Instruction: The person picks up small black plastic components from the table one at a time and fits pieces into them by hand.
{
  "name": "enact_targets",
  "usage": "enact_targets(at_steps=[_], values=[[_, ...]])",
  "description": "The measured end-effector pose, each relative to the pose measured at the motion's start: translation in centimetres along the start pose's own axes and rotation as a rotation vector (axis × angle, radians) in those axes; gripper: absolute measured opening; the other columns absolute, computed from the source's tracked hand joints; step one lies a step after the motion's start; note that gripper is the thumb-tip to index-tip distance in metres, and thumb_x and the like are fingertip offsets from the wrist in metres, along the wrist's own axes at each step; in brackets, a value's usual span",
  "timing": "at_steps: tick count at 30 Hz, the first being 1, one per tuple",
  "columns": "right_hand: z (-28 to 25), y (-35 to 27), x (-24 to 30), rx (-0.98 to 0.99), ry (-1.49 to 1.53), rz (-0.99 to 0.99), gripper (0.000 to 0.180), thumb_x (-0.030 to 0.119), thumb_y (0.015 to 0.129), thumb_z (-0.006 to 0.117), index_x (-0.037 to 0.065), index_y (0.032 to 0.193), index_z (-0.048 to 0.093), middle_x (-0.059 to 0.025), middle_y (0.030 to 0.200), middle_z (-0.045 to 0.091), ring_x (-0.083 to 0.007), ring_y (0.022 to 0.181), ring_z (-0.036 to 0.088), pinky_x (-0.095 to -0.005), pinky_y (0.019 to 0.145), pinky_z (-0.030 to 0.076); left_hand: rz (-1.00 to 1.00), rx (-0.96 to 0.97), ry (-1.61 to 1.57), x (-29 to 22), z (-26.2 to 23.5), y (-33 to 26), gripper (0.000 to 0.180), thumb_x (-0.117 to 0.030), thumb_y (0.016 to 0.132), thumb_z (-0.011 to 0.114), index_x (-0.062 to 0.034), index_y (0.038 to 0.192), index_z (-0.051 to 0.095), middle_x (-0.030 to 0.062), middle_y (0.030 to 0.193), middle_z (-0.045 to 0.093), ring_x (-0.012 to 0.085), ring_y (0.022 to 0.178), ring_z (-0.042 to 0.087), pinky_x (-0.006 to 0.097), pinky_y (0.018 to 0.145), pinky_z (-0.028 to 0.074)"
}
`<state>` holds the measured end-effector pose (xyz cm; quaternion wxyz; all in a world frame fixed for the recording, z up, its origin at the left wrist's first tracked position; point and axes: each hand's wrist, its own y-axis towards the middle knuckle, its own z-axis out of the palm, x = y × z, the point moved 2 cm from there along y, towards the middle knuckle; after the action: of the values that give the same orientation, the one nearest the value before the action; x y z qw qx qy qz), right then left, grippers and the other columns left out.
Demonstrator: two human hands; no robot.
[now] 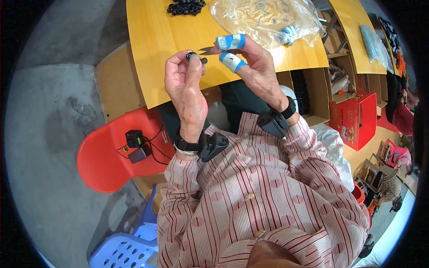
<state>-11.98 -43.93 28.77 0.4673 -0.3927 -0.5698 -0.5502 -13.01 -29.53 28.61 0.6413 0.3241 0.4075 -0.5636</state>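
Above the near edge of the yellow table (156, 58), my left hand (187, 91) pinches a small black ring-ended part (196, 57) between thumb and fingers. My right hand (261, 73) has blue and white tape round its thumb and index finger. It grips small metal snips (206, 50), whose two pointed blades stand apart beside the black part; their handles are hidden in the hand. A heap of similar small black parts (187, 6) lies at the table's far side. To its right, a clear plastic bag (263, 22) holds small pieces too fine to make out.
A blue and white bundle (288, 35) lies on the bag. At the left stands a red chair (103, 156) bearing black boxes and cables. Under the table's right side is an open cardboard box (318, 96), with a red carton (357, 123) beyond. A blue plastic chair (123, 250) stands lower left.
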Motion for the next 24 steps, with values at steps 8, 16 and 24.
enact_targets(at_steps=[8, 16, 24], values=[[0.1, 0.1, 3.0, 0.039, -0.525, -0.406, 0.027, 0.010, 0.073, 0.069, 0.006, 0.099, 0.063, -0.0070, 0.084, 0.060, -0.0265, 0.080, 0.052, -0.0335, 0.071, 0.042, -0.084, 0.038, -0.068, -0.8, 1.0, -0.7, 0.019, -0.005, 0.089, 0.056, 0.0018, 0.106, 0.049, 0.0052, 0.091, 0.058, 0.0090, 0.078, 0.054, 0.022, 0.071, 0.045], [-1.1, -0.3, 3.1, 0.097, -0.521, -0.371, 0.029, 0.009, 0.074, 0.070, 0.005, 0.102, 0.063, -0.0064, 0.080, 0.059, -0.0225, 0.076, 0.054, -0.0316, 0.069, 0.044, -0.077, 0.155, 0.043, -1.1, 0.8, -1.1, 0.021, -0.005, 0.088, 0.059, 0.0022, 0.106, 0.054, 0.0050, 0.093, 0.059, 0.0097, 0.081, 0.055, 0.022, 0.074, 0.045], [-2.5, 0.3, 4.2, 0.108, -0.002, 0.056, 0.031, 0.011, 0.082, 0.068, 0.003, 0.110, 0.061, -0.0036, 0.100, 0.065, -0.0113, 0.092, 0.061, -0.0265, 0.084, 0.048, -0.117, 0.264, 0.154, -1.9, 1.4, -1.6, 0.020, 0.003, 0.082, 0.062, 0.0031, 0.102, 0.056, 0.0038, 0.088, 0.057, 0.0075, 0.080, 0.054, 0.019, 0.073, 0.044]])
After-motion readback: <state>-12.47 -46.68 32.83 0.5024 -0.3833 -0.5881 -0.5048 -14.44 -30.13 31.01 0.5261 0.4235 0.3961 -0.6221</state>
